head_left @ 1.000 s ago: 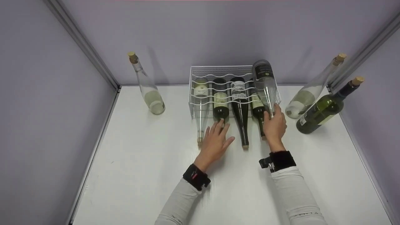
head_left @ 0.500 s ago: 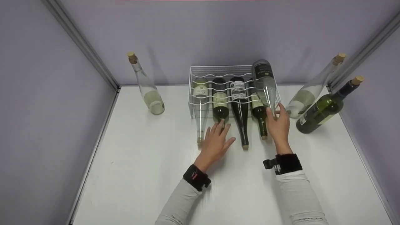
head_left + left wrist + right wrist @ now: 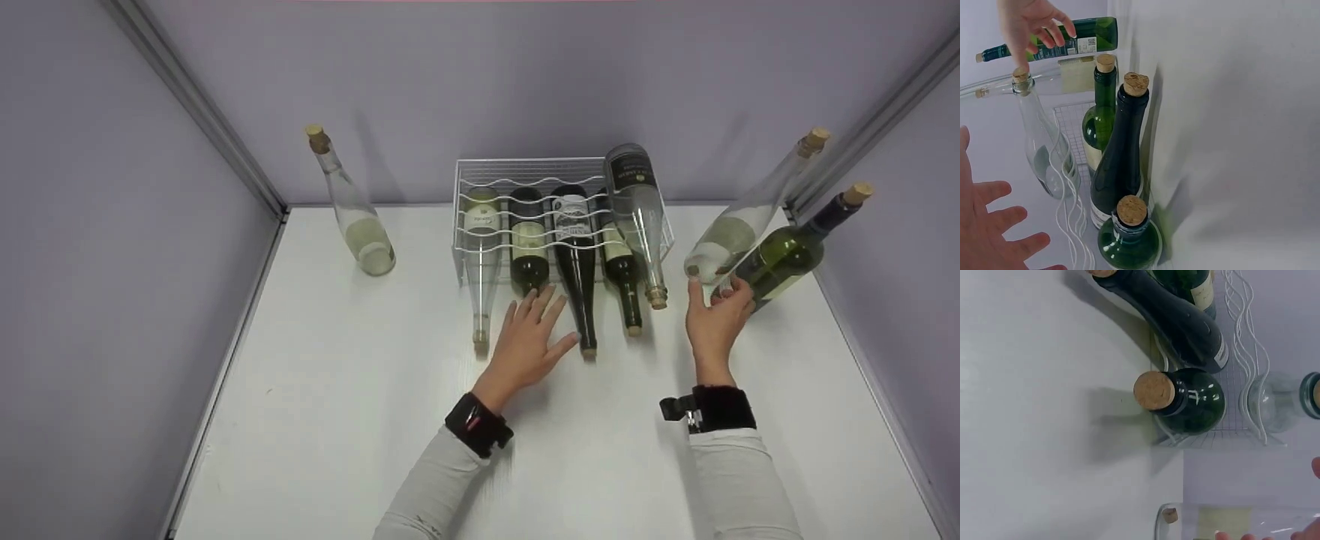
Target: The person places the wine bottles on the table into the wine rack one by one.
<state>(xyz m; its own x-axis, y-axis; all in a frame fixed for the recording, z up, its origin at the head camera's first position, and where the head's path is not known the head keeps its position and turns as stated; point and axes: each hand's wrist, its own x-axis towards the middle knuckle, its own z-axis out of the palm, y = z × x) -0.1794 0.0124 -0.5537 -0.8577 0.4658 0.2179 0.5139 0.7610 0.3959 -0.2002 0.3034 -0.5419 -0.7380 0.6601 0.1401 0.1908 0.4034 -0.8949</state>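
My left hand [image 3: 521, 349] lies with spread fingers by the neck end of a dark green wine bottle [image 3: 529, 262] in the white wire rack [image 3: 525, 163]; the head view cannot settle whether it touches. My right hand [image 3: 720, 319] hovers before the standing green wine bottle [image 3: 784, 259], fingers loosely bent and holding nothing. A corked clear bottle [image 3: 641, 217] with a dark label lies on top of the rack's right end. Below it, the rack's lower row holds a clear bottle [image 3: 482, 259], a dark bottle [image 3: 576, 262] and another green bottle [image 3: 621, 270], necks facing me.
A corked clear bottle [image 3: 364, 232] stands left of the rack. Another clear bottle [image 3: 739, 217] stands at the right, close behind the green one. Grey walls enclose the white table [image 3: 337, 420] at the back and both sides.
My right hand has let go of the clear bottle on the rack's top and moved right towards the standing green bottle. My left hand has shifted slightly right.
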